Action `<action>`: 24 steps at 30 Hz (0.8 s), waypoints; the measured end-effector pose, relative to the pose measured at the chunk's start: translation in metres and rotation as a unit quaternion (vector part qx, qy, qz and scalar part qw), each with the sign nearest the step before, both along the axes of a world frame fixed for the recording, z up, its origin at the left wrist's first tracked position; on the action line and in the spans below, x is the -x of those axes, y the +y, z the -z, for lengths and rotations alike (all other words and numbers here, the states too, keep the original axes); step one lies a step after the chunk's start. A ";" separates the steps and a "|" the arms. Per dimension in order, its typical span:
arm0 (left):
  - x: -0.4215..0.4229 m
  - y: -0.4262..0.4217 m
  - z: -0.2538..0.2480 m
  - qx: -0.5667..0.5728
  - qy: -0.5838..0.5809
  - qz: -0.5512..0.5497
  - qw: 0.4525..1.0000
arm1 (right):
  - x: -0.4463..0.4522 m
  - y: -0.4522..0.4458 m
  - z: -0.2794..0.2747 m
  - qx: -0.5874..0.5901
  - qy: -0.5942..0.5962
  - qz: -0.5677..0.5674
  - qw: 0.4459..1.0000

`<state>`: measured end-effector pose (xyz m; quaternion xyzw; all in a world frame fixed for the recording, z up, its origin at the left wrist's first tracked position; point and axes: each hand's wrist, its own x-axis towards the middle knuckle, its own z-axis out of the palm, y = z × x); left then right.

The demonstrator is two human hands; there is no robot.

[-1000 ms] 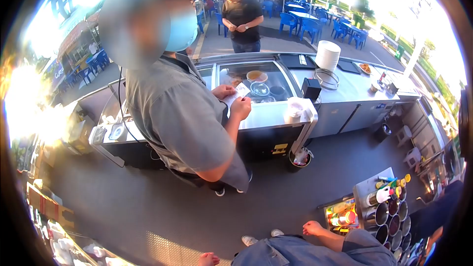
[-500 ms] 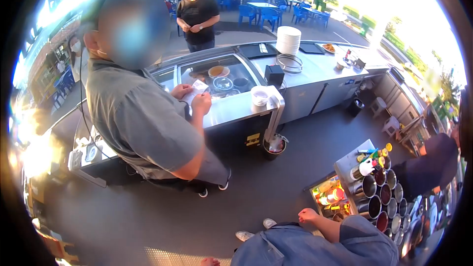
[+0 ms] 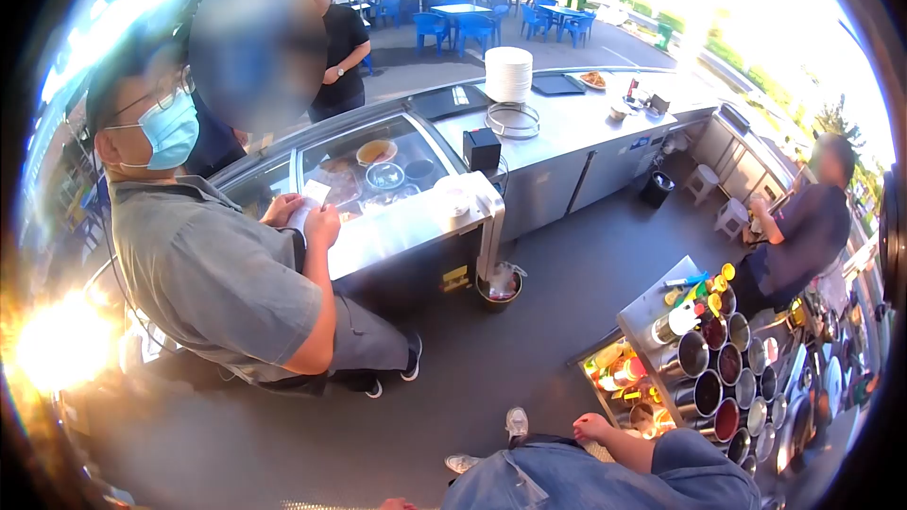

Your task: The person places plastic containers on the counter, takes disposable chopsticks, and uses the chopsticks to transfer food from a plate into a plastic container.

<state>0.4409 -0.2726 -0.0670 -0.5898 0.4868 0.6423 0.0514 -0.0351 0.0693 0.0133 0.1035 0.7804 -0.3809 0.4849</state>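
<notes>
At the lower right my right hand (image 3: 592,428) hangs beside my body with its fingers curled in, and nothing shows in it. It is nearest to the condiment stand (image 3: 642,316), whose lit lower shelf holds bottles (image 3: 626,373); the hand appears apart from them. Only a sliver of my left hand (image 3: 397,504) shows at the bottom edge, its fingers cut off by the frame. Between the hands are my blue-grey shirt (image 3: 567,477) and my shoes (image 3: 516,421). Metal pots (image 3: 697,393) stand in rows on the stand's right side.
A person in a grey shirt (image 3: 217,264) holds a white paper (image 3: 316,192) at the glass-topped counter (image 3: 378,255). Another person in dark clothes (image 3: 803,236) stands beyond the pots. A bin (image 3: 499,288) stands by the counter's end, with stools (image 3: 731,215) farther back.
My view has shifted, so the counter and the grey-shirted person sit farther left. The person beyond the pots now stands more upright. My right hand still hangs with curled fingers.
</notes>
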 end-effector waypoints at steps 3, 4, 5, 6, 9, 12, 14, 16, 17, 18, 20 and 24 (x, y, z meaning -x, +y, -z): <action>0.015 -0.001 -0.020 0.094 0.138 0.049 0.985 | 0.016 0.006 0.005 0.000 -0.014 0.014 1.000; 0.025 0.001 -0.027 0.099 0.135 0.043 0.985 | 0.024 0.008 0.007 0.004 -0.021 0.015 1.000; 0.036 -0.002 -0.039 0.130 0.089 0.072 0.985 | 0.030 0.009 0.010 0.007 -0.029 0.018 0.999; 0.047 -0.002 -0.044 0.161 0.044 0.102 0.981 | 0.038 0.010 0.014 0.009 -0.030 0.013 0.999; 0.071 -0.008 -0.045 0.234 0.042 0.202 0.950 | 0.065 0.012 0.022 0.024 -0.033 0.020 0.999; 0.146 -0.015 -0.057 0.012 -0.119 -0.080 0.990 | 0.109 0.014 0.032 0.060 -0.045 0.023 0.997; 0.179 -0.017 -0.067 0.022 -0.121 -0.070 0.990 | 0.127 0.015 0.037 0.085 -0.054 0.049 0.994; 0.209 -0.018 -0.072 0.030 -0.119 -0.060 0.991 | 0.144 0.014 0.049 0.109 -0.052 0.052 0.991; 0.225 -0.020 -0.077 0.037 -0.119 -0.043 0.991 | 0.153 0.010 0.051 0.133 -0.051 0.065 0.988; 0.239 -0.021 -0.081 0.044 -0.119 -0.026 0.992 | 0.161 0.004 0.050 0.130 -0.049 0.060 0.989; 0.265 -0.025 -0.088 0.043 -0.119 -0.015 0.992 | 0.176 -0.011 0.044 0.137 -0.052 0.052 0.988; 0.308 -0.043 -0.092 0.041 -0.121 0.042 0.991 | 0.206 -0.052 0.032 0.169 -0.047 0.065 0.982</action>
